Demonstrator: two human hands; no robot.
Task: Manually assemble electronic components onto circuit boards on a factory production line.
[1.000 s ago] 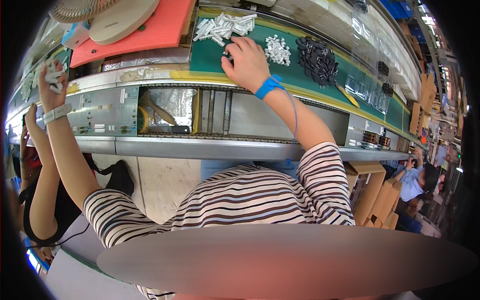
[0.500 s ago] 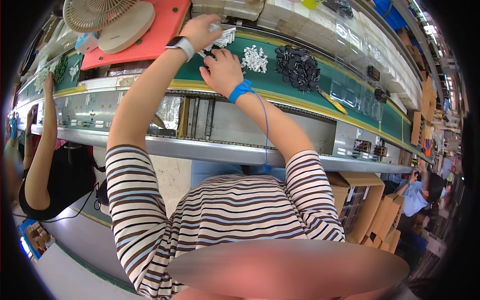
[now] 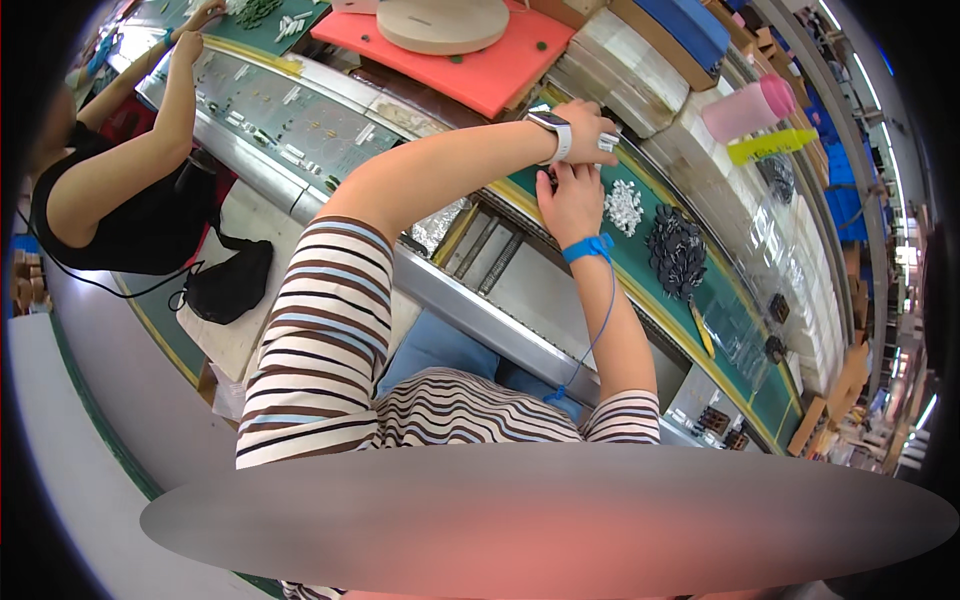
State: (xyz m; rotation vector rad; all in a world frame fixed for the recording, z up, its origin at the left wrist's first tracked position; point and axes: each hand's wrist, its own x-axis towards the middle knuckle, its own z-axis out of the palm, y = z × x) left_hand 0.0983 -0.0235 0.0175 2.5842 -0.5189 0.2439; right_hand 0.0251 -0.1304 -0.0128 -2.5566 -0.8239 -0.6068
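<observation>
Left hand (image 3: pixel 585 135) upper right of centre, fingers bent, right at some white sticks (image 3: pixel 607 143); can't tell from here if it's pinching any. Right hand (image 3: pixel 572 206) just below it in frame, fingers bent up toward the same spot, grip hidden. Small white bits (image 3: pixel 624 207) heaped beside it on the green worktop (image 3: pixel 633 255). Black discs (image 3: pixel 677 252) piled lower right of those, yellow-handled tool (image 3: pixel 704 328) below. Red pad (image 3: pixel 480 82) top centre.

With the right hand (image 3: pixel 573 205) as the centre, a pile of parts (image 3: pixel 625 207) is lying at three o'clock, discs (image 3: pixel 677 252) at four, both on the bench (image 3: pixel 632 256); at eleven, a base (image 3: pixel 442 25) is resting on a foam sheet (image 3: pixel 480 78).
</observation>
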